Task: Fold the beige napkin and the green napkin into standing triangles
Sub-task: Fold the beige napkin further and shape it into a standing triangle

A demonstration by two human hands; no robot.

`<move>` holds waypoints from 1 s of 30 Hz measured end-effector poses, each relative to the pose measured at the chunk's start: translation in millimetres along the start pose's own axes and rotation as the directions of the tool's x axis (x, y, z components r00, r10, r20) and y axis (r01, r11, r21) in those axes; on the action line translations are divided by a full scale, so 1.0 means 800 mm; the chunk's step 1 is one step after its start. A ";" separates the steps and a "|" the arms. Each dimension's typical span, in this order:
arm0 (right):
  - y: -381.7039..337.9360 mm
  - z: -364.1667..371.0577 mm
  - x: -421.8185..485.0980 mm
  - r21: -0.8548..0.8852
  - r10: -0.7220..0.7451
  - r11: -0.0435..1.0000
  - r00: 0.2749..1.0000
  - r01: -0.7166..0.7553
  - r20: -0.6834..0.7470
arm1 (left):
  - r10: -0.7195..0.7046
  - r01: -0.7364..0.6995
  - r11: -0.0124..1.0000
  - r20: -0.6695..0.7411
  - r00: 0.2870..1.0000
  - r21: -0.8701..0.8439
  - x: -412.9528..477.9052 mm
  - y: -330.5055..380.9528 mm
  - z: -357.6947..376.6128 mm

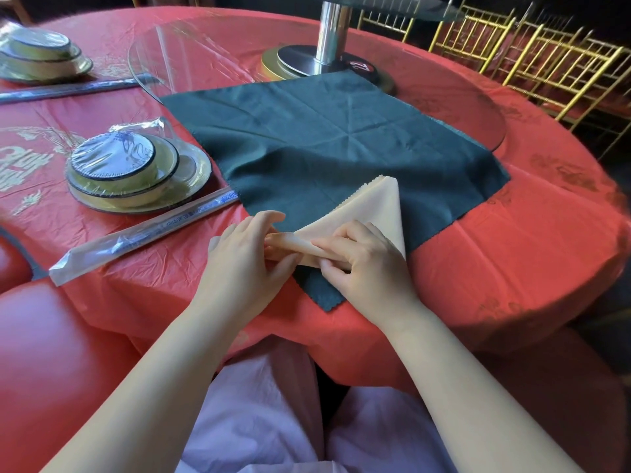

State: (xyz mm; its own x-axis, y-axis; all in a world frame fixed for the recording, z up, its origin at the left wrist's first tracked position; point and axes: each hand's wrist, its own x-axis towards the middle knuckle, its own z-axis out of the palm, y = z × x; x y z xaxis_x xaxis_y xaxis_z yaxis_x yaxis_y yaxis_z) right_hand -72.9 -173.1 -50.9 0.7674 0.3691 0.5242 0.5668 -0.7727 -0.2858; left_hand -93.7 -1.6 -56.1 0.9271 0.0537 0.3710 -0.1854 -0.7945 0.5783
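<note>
Two bare hands work at the near edge of a round bench (512, 254) draped in a red cloth. The beige napkin (375, 213), folded into a triangle, lies on top of the green napkin (307, 148), with its point aimed away from the person and to the right. Its near, rolled edge runs between the hands. The left hand (246, 254) pinches the left end of that rolled edge, fingers curled over it. The right hand (365, 264) presses down on and grasps the right part of the same edge, so each grip is closed on beige cloth.

The green napkin is spread flat as a square turned like a diamond, one corner hanging close to the bench's near rim just under the right hand, the far corner touching the base of a metal post (329, 35) on a glass turntable (191, 52). To the left, well apart from the hands, sit a stack of plastic-wrapped dishes (136, 169) and wrapped chopsticks (143, 233). Bare red cloth lies open to the right of both napkins. Gold chairs (546, 63) stand beyond the far right rim.
</note>
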 end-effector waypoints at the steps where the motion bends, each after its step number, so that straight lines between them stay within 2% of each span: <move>1: -0.001 -0.003 0.001 0.014 -0.004 1.000 0.999 0.003 0.050 | 0.000 0.000 1.000 0.017 1.000 -0.022 0.003 0.002 0.000; 4: 0.006 -0.023 0.016 0.128 0.035 0.989 0.956 -0.075 0.291 | -0.008 0.008 0.998 0.012 1.000 -0.062 0.009 0.006 0.004; 5: 0.013 -0.030 0.024 0.164 0.061 0.979 0.942 -0.121 0.331 | 0.000 0.000 0.998 0.000 1.000 -0.061 0.009 0.006 0.005; 9: 0.058 -0.044 0.072 0.116 0.149 0.978 0.968 -0.174 0.200 | 0.035 -0.036 0.998 -0.022 0.999 -0.060 0.003 0.004 0.008; 14: 0.102 -0.027 0.112 -0.024 0.218 0.973 0.873 -0.231 0.437 | 0.041 -0.043 0.997 -0.025 0.999 -0.068 0.003 0.004 0.006; 17: 0.110 -0.023 0.120 -0.041 0.222 0.971 0.833 -0.234 0.507 | 0.042 -0.046 0.996 -0.048 0.998 -0.078 0.002 0.005 0.006; 26: 0.129 -0.028 0.114 0.083 0.223 0.951 0.848 -0.298 0.481 | -0.042 0.037 0.998 -0.130 0.991 -0.042 0.004 0.007 0.009; 30: 0.128 -0.021 0.110 0.161 0.257 0.924 0.875 -0.347 0.409 | -0.095 0.096 0.995 -0.154 0.983 0.000 0.005 0.005 0.010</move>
State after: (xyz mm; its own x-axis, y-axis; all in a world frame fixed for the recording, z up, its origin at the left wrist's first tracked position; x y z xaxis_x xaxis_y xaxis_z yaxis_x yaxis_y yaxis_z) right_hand 47.3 -228.6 -20.4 0.9403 0.3356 0.0571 0.3057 -0.7588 -0.5751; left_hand -87.7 -9.3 -58.4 0.8792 0.2214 0.4218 -0.0953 -0.7857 0.6112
